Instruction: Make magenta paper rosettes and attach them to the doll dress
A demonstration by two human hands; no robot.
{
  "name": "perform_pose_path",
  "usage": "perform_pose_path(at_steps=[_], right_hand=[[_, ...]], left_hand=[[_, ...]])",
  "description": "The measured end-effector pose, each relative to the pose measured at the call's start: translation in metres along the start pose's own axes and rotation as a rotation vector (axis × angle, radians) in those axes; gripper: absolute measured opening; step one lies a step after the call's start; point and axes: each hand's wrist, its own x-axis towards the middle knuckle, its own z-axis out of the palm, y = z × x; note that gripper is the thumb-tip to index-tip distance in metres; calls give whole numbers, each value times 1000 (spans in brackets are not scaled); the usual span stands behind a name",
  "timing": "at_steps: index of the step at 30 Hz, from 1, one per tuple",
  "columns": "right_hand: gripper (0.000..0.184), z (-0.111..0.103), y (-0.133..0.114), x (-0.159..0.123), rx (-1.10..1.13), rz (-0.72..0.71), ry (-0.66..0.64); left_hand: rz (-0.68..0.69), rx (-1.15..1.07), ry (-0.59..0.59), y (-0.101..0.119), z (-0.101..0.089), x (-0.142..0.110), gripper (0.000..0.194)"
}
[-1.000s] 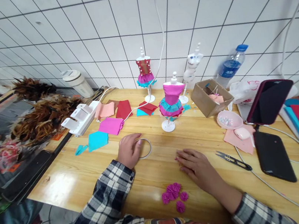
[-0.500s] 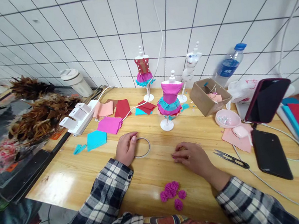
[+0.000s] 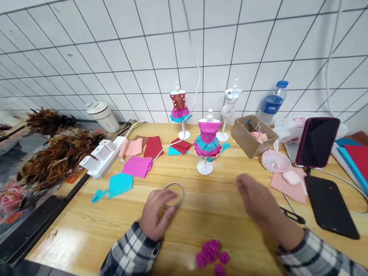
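Observation:
My left hand point(image 3: 155, 212) is over the table, its fingers stretched out and apart at the left side of a thin grey ring point(image 3: 183, 194), which lies flat. My right hand point(image 3: 256, 201) is raised and smeared by motion; its fingers are mostly hidden behind its back. Partly covered by that wrist are black-handled thread snips point(image 3: 293, 215). Between my forearms lie several gathered magenta fabric rosettes point(image 3: 209, 251). Beyond the hands stands a small dress form point(image 3: 209, 139) in a pink top and ruffled turquoise and pink skirt.
Folded fabric pieces point(image 3: 137, 166) and a white power strip point(image 3: 104, 158) lie to the left. Two more dress forms point(image 3: 179, 107) stand by the wall. To the right are a cardboard box point(image 3: 249, 144), a pink bowl of beads point(image 3: 276, 161), a black phone point(image 3: 331, 207) and a propped phone point(image 3: 318, 142).
My right hand has lifted and moved right, over the snips. My left hand's fingers have spread and loosened from the ring's edge. The camera view has tilted up slightly.

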Motion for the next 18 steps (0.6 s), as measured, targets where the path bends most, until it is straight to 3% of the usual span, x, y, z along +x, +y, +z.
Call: perform_pose_path(at_steps=[2, 4, 5, 8, 10, 14, 18], right_hand=[[34, -33, 17, 33, -75, 108, 125], [42, -59, 36, 72, -180, 163, 228], [46, -68, 46, 92, -225, 188, 217], [52, -77, 73, 137, -332, 286, 139], [44, -73, 85, 150, -403, 200, 148], [29, -59, 83, 131, -339, 22, 192], [27, -35, 48, 60, -82, -115, 378]], left_hand=[[107, -114, -181, 17, 3, -8, 35], [106, -149, -325, 32, 11, -11, 34], [88, -146, -378, 39, 15, -10, 37], [37, -104, -515, 54, 27, -5, 39], [0, -59, -578, 60, 32, -2, 35], [-65, -50, -627, 61, 36, -2, 16], [-142, -159, -536, 54, 37, -3, 5]])
